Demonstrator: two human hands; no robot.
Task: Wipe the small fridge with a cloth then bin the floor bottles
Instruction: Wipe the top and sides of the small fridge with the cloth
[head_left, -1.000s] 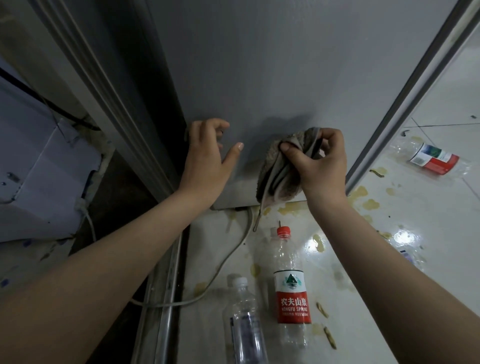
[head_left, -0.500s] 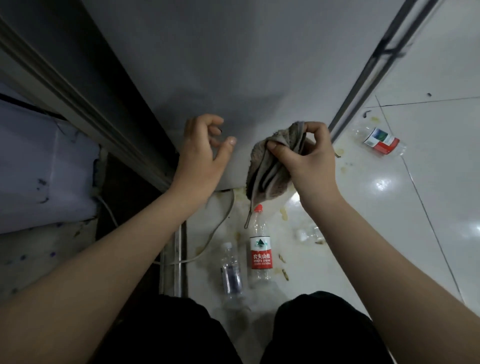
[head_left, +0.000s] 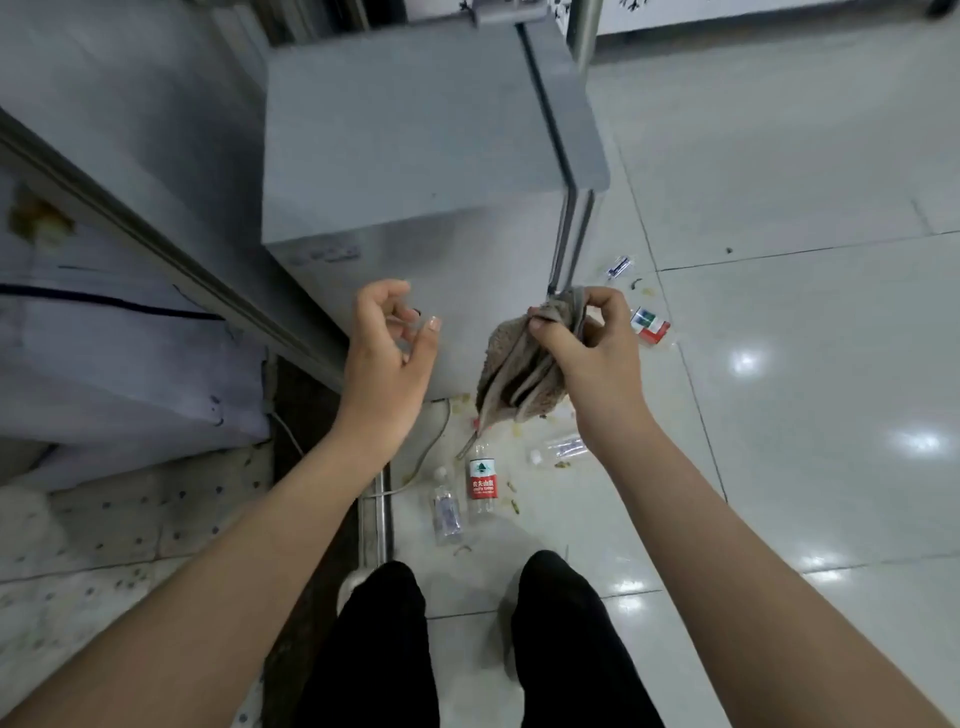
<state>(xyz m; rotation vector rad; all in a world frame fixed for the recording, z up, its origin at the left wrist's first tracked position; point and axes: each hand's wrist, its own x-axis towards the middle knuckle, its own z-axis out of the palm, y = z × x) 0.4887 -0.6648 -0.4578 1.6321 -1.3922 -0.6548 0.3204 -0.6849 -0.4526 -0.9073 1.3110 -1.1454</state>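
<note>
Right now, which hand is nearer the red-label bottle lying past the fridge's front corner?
Right. The right hand, gripping the cloth, is just left of that bottle in view, above the floor; the left hand hangs farther left, before the fridge side.

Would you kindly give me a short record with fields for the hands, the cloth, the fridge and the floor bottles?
left hand: empty, fingers loosely curled
right hand: grips the cloth, which hangs bunched
fridge: grey, ahead of both hands
bottles: red-label bottle and clear bottle lie on the floor before the feet
</note>
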